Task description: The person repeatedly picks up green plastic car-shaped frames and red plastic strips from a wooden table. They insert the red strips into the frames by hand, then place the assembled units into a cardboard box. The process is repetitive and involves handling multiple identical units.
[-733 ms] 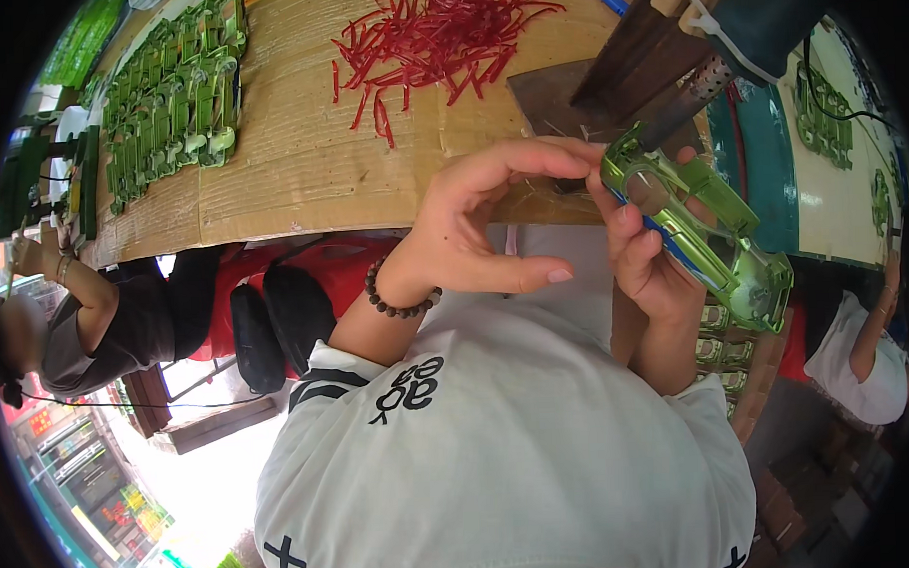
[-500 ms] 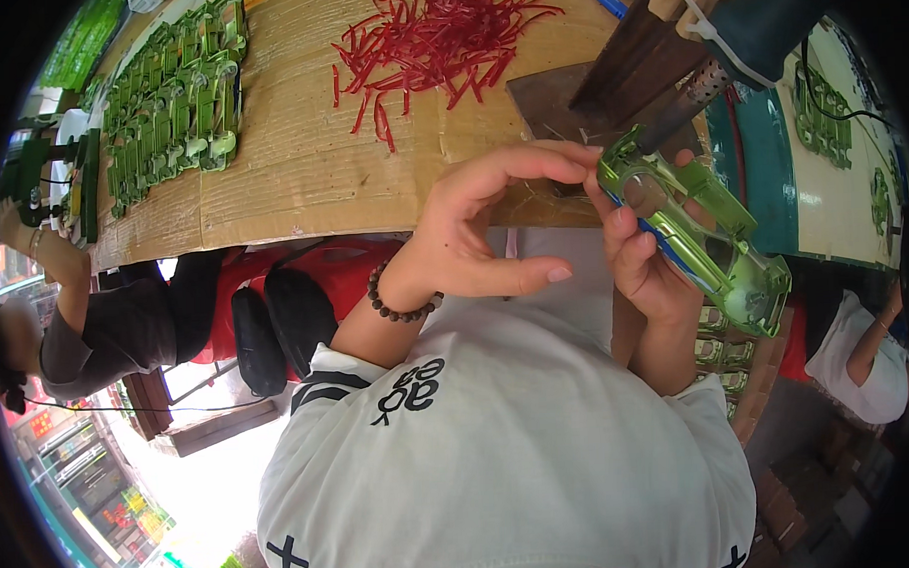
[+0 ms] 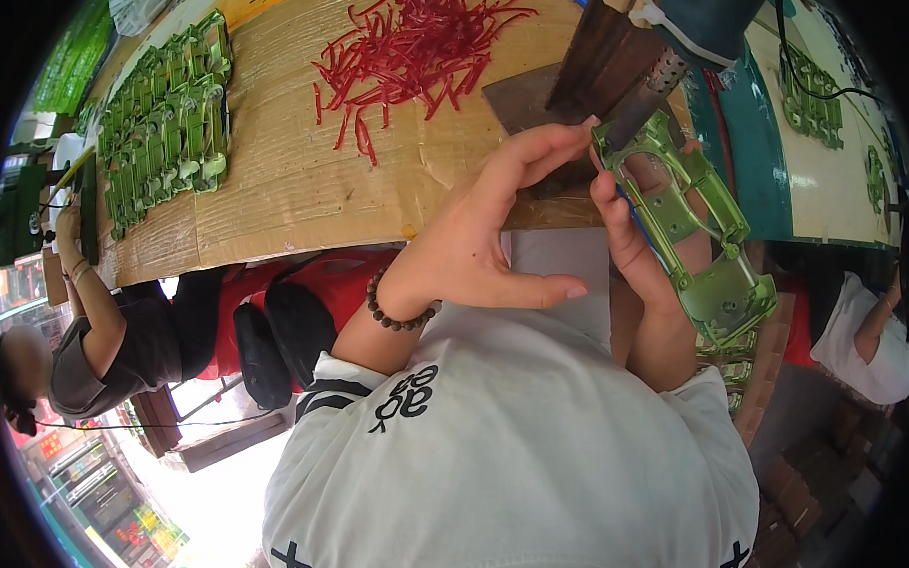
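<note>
My right hand (image 3: pixel 641 242) grips a green translucent plastic frame (image 3: pixel 732 292) with large openings and a blue strip along its near-left side. At the frame's upper end sits the dark nozzle (image 3: pixel 636 117) of a tool with a perforated metal tube; whether they touch is unclear. My left hand (image 3: pixel 482 223), wearing a beaded bracelet (image 3: pixel 387 308), is open, its thumb stretched well apart. Its fingertips reach the frame's upper left corner, and anything small between them is hidden.
A heap of thin red strips (image 3: pixel 421 45) lies on the cardboard-covered table (image 3: pixel 280 170). Rows of green plastic frames (image 3: pixel 169 124) stand at the left. A brown metal stand (image 3: pixel 596 49) rises beside the tool. One co-worker (image 3: pixel 106 346) sits left, another (image 3: pixel 862 335) right.
The green frame has turned so that its openings face me more squarely. My left fingertips stay by its upper corner. The whole view has shifted slightly, and the left co-worker's arm has moved.
</note>
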Tool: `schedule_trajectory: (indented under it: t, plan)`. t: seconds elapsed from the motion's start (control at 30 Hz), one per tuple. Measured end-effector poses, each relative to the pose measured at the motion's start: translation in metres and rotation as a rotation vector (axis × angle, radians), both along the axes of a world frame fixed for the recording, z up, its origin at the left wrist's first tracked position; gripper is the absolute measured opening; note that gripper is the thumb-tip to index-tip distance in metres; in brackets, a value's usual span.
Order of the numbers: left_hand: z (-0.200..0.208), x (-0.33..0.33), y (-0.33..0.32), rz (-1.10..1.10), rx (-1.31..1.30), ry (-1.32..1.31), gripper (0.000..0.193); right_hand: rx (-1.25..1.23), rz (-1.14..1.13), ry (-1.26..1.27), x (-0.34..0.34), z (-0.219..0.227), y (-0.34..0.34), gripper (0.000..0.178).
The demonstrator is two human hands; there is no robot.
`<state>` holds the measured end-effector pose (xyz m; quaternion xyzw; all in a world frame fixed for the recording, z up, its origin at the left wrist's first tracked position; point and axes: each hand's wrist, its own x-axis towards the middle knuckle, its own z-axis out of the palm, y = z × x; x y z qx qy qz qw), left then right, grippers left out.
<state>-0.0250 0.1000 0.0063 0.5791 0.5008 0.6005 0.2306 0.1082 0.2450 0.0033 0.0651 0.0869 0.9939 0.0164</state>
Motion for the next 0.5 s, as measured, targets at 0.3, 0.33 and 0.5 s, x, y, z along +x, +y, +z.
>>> schedule_trajectory:
  t: [0.3, 0.33, 0.5]
  plan:
    - [-0.0019, -0.0025, -0.0032, -0.017, 0.018, -0.016, 0.091, 0.005, 0.021, 0.000, -0.0006, 0.0008, 0.0000, 0.066]
    - [-0.0013, -0.0025, -0.0034, -0.016, 0.020, -0.007, 0.091, 0.007, 0.021, 0.001, -0.0004, 0.0003, 0.0002, 0.066]
    - [0.0009, -0.0020, -0.0027, -0.033, 0.021, 0.013, 0.090, 0.009, 0.019, 0.036, 0.0004, -0.0045, 0.0004, 0.066]
